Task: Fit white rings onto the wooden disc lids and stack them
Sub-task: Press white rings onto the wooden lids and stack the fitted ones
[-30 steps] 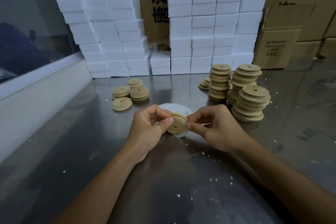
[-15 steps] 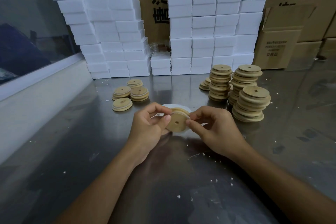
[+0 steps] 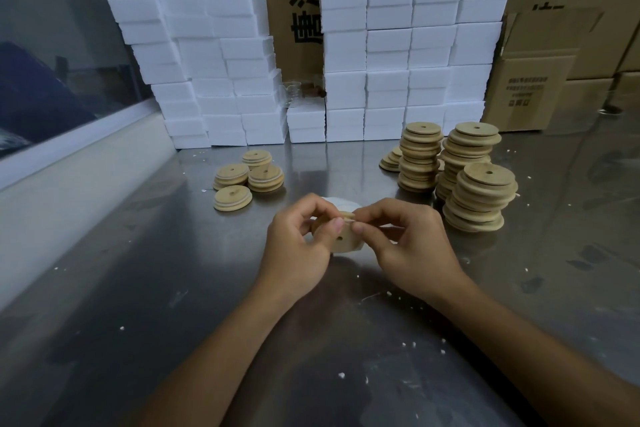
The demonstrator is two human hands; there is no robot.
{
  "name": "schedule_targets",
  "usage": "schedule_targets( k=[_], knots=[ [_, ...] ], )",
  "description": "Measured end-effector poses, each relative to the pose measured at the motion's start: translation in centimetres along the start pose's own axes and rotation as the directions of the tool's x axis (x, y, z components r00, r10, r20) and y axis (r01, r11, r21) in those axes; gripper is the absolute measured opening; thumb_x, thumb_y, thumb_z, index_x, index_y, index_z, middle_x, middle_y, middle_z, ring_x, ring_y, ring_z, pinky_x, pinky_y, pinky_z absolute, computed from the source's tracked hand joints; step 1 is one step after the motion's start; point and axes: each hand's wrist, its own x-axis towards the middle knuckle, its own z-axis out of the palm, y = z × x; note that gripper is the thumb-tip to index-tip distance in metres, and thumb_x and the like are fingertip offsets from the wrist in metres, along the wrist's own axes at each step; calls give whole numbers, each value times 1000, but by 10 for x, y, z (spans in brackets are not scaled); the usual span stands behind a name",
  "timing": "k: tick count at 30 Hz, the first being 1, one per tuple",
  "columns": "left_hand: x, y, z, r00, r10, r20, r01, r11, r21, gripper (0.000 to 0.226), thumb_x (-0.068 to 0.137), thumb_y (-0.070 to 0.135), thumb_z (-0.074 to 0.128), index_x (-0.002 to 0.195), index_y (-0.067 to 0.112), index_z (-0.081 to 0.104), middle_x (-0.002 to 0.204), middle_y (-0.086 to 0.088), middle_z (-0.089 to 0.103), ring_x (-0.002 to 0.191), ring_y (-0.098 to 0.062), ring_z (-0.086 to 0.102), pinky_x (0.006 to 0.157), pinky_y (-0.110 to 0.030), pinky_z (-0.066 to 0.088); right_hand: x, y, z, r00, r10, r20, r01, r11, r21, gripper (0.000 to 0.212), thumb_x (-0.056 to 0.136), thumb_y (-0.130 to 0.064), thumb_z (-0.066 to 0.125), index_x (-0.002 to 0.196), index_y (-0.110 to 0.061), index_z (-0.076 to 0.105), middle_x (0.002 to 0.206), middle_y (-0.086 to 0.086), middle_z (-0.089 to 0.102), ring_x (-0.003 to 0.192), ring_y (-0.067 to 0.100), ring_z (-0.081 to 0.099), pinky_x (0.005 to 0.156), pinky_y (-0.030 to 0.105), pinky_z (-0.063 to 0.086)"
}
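On steel worktop [image 3: 138, 288], left to right: four short piles of ringed wooden lids [image 3: 247, 176], each pale tan, round, small centre hole, thin white band at edge. Centre, held tilted above worktop: one wooden disc lid [image 3: 343, 240], stepped rim, centre hole; pinched at left edge by left hand [image 3: 298, 246], thumb across face; pinched at upper rim by right hand [image 3: 408, 246]. Behind: white rings [image 3: 337, 202], partly hidden. Right: tall stacks of bare lids [image 3: 479, 198]. Rear: white foam blocks [image 3: 408, 45].
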Motion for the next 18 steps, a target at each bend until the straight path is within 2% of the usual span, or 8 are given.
schedule_targets(
  k=[3,8,11,16,18],
  knots=[
    [-1,-1,0,1000,7,3,-7,1000,19,19,88,11,67,80,27,62,86,1,66,91,-24,64,73,-56,56,3,1,-4,998,67,14,-68,997,43,10,83,-8,79,84,-17,78,84,-7,76,81,9,73,77,39,62],
    [-1,-2,1,999,46,16,-47,992,117,20,88,7,65,80,24,59,89,0,65,91,-19,61,81,-44,55,4,-2,-10,994,60,96,-63,998,23,14,82,-5,79,83,-19,77,85,-6,76,83,7,73,76,34,63],
    [0,-3,1,999,42,5,-42,991,127,21,88,7,65,79,25,58,88,1,65,91,-17,62,82,-41,55,3,-3,-13,991,37,132,-41,999,31,10,81,-10,80,86,-19,77,85,-6,76,83,7,73,75,31,63],
    [0,-5,0,999,35,-13,-33,991,127,22,88,6,65,78,24,59,84,3,66,89,-15,63,81,-37,54,2,-4,-11,988,22,150,-21,1000,-5,12,84,-18,78,84,-29,73,85,-9,76,83,4,72,75,33,63],
    [0,-5,0,999,34,-28,-31,993,118,24,88,6,65,77,26,58,84,3,66,88,-15,63,79,-35,54,3,-3,-11,987,25,161,-20,999,-29,7,85,-22,77,84,-27,73,84,-10,75,82,3,72,75,31,62]
  ],
)
